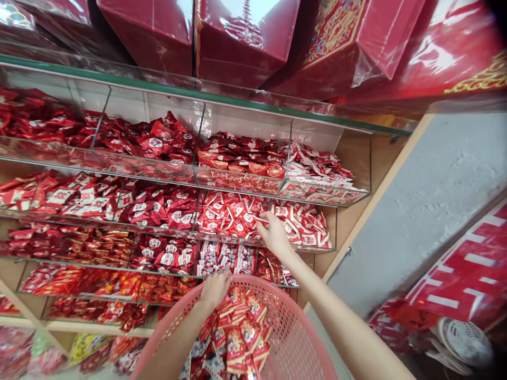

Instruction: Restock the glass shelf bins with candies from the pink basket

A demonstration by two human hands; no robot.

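My right hand (274,235) reaches into a clear shelf bin of red and white candy packets (227,211), in the middle of the shelves. Its thumb and fingers pinch the edge of one red-and-white packet (259,219). Below, a pink perforated plastic basket (301,316) stands tilted towards me. My left hand (214,289) is closed over its far rim; the fingertips are partly hidden. Inside the basket lies a heap of red and gold packets (241,338), with black and white ones at the lower left, partly covered by my left arm.
Stepped bins of red packets (166,140) with clear dividers fill the shelves. Above them runs a glass shelf edge (158,89) carrying large red boxes (241,42). A grey wall (447,169) is on the right, with a white fan (463,340) low down.
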